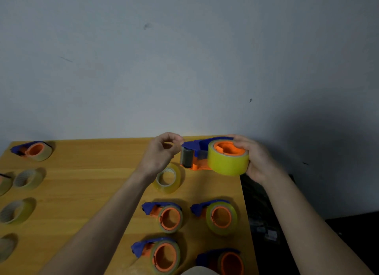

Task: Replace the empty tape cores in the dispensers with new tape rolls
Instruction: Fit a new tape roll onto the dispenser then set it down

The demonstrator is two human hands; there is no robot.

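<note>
My right hand grips a blue and orange tape dispenser that carries a full yellow tape roll, held above the far right part of the wooden table. My left hand is at the dispenser's front end by the grey roller, thumb and forefinger pinched together; the clear tape end between them cannot be made out. A loose clear tape roll lies on the table just below my left wrist.
Several dispensers with rolls lie at the near right. Another dispenser lies at the far left corner. Loose rolls or cores line the left edge. The table's right edge drops to a dark floor.
</note>
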